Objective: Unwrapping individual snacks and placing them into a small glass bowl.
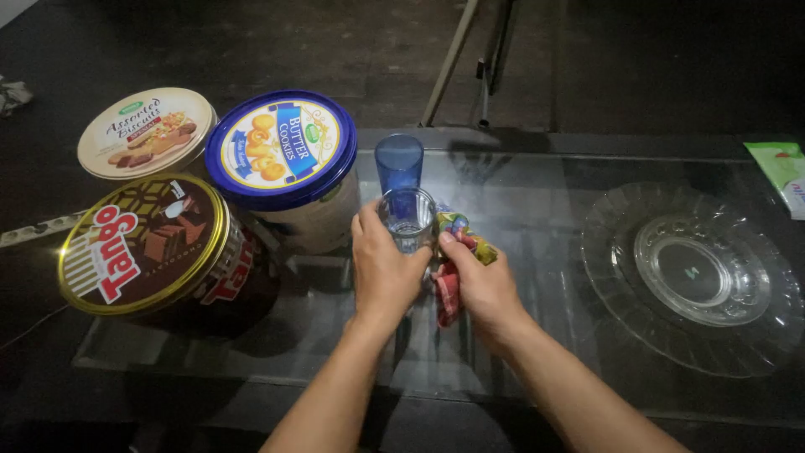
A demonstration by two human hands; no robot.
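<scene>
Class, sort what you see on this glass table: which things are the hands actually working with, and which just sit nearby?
In hand:
left hand holds clear glass
right hand holds colourful cloth

Lying about:
blue tumbler
three biscuit tins
glass platter
green packet

Left hand (384,267): fingers curled in a wrapping grip, thumb up, knuckles toward the camera.
Right hand (480,281): just right of the left, fingers pinched closed.
Forearms: both bare, converging from the near edge.
</scene>
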